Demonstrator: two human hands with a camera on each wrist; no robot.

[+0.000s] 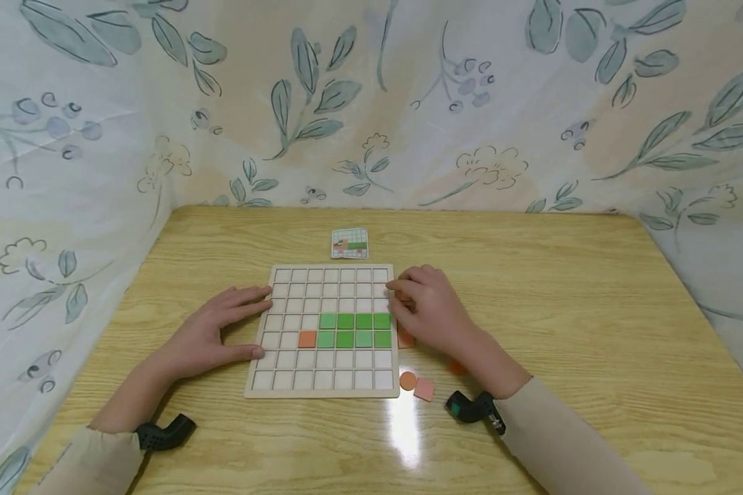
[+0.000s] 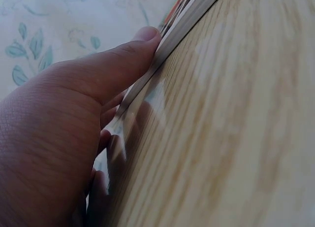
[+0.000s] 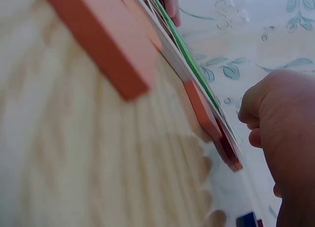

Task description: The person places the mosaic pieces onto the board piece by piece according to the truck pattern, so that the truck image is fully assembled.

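Observation:
A pale wooden grid board [image 1: 322, 394] lies on the table, with two rows of green square tiles [image 1: 345, 339] and one orange square tile [image 1: 307, 339] in its cells. My left hand [image 1: 204, 337] rests along the board's left edge, its fingers stretched out and the thumb [image 2: 146, 35] against the side. At the right edge is my right hand [image 1: 436, 313], palm down, fingers loosely bent and the index fingertip over the rim. Nothing shows between those fingers, though their undersides are partly hidden. In the right wrist view, the right hand [image 3: 295, 123] stands above several loose pieces.
Behind the board lies a small pattern card [image 1: 349, 244]. To the right are an orange disc [image 1: 408, 380], a pink square tile [image 1: 424, 390] and another piece [image 1: 406, 340] by the rim. A dark blue piece [image 3: 247, 221] shows in the right wrist view. Patterned cloth [image 1: 371, 103] hangs behind.

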